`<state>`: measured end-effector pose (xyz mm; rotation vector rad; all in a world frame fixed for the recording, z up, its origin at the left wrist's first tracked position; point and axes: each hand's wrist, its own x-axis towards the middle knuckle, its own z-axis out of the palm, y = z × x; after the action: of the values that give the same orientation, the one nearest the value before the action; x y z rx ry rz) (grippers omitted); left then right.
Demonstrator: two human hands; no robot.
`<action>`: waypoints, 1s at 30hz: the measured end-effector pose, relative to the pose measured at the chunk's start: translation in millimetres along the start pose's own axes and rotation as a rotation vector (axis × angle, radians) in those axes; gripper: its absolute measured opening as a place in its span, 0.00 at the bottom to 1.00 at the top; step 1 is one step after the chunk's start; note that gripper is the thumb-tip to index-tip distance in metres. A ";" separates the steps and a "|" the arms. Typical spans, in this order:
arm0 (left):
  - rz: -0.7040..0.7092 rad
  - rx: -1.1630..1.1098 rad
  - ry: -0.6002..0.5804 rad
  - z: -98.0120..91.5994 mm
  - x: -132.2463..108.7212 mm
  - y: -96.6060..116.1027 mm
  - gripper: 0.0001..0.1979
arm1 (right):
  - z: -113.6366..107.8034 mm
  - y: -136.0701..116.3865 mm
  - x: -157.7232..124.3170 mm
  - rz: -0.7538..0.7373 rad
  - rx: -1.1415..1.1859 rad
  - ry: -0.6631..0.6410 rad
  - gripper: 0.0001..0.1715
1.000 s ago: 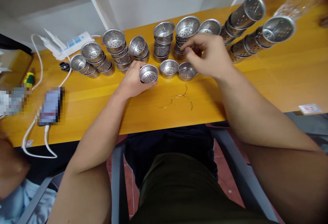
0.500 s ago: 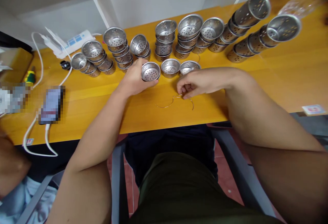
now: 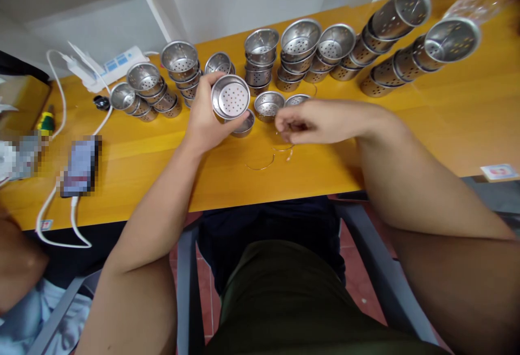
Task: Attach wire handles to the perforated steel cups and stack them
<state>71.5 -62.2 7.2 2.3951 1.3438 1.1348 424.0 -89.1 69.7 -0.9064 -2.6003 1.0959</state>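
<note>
My left hand (image 3: 205, 114) is wrapped round a perforated metal cup (image 3: 231, 98), held up and tilted so that its holed bottom faces me. Below it, partly hidden, another such cup (image 3: 244, 126) stands on the table. To the right are a third cup (image 3: 268, 105) and a fourth, the cup (image 3: 297, 99) partly covered by my right hand (image 3: 303, 122). The right fingers are pinched together, with a blurred thin wire (image 3: 289, 155) hanging just under them. A second thin curved wire (image 3: 260, 168) lies on the table in front.
Several stacks of perforated cups stand along the back, among them a leaning stack (image 3: 430, 49) at the right. At the left are a phone (image 3: 81, 166) on a white cable, a power strip (image 3: 117, 68) and a yellow-green tool (image 3: 47, 122). Another person's arm (image 3: 18, 268) shows lower left.
My left hand has raised a cup and tipped it toward me, uncovering another cup beneath. My right hand has risen slightly, and a wire has moved up from the table with it.
</note>
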 end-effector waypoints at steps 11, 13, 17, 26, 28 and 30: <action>0.122 -0.062 0.077 1.2 1.2 1.0 0.49 | -12.7 3.7 15.2 0.053 0.288 1.121 0.51; 0.082 -0.017 0.038 0.2 -0.2 1.4 0.50 | -14.8 4.1 12.1 0.044 0.279 1.156 0.45; 0.079 0.005 0.028 0.9 -2.8 1.0 0.50 | -13.5 5.3 12.7 0.043 0.275 1.181 0.39; 0.021 -0.060 0.000 15.0 -9.1 13.8 0.53 | 39.2 -13.9 35.5 0.046 0.162 0.749 0.42; 0.009 -0.071 -0.005 18.2 -9.1 15.3 0.54 | 45.6 -17.4 35.5 0.037 0.127 0.698 0.43; -0.005 -0.058 -0.031 19.8 -9.4 17.7 0.55 | 47.1 -17.8 35.4 0.042 0.104 0.698 0.43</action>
<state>93.9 -75.8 -3.1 2.3571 1.2886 1.1148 369.6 -105.4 46.2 -1.0803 -1.9425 0.7314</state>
